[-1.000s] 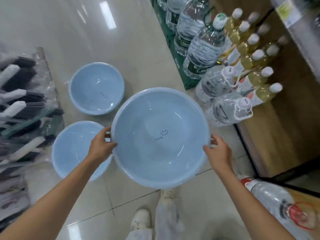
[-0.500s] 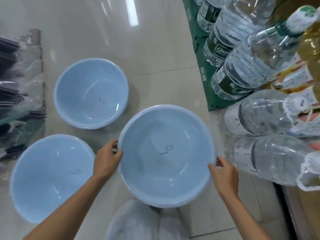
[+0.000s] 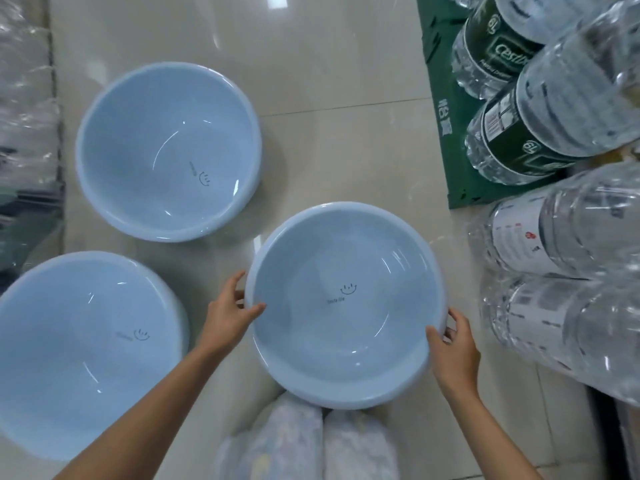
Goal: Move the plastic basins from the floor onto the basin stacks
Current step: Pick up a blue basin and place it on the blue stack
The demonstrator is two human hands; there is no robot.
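Observation:
Three light blue plastic basins with small smiley prints are on or just above the tiled floor. I grip the nearest basin (image 3: 346, 306) by its rim: my left hand (image 3: 230, 311) holds the left edge with the thumb inside, and my right hand (image 3: 453, 344) holds the lower right edge. Whether this basin rests on the floor or hangs just above it I cannot tell. A second basin (image 3: 166, 150) stands farther away to the left. A third basin (image 3: 83, 355) is at the near left, partly cut off by the frame edge.
Large clear water bottles (image 3: 561, 282) lie packed along the right, some on a green pallet (image 3: 443, 133). Plastic-wrapped goods (image 3: 24, 133) line the left edge. My knees in pale patterned trousers (image 3: 304, 441) show below the held basin. Beige glossy floor tiles (image 3: 329, 81) stretch ahead.
The held basin has come down toward the floor and my view has dropped lower and closer. Both hands keep the same grip on its rim.

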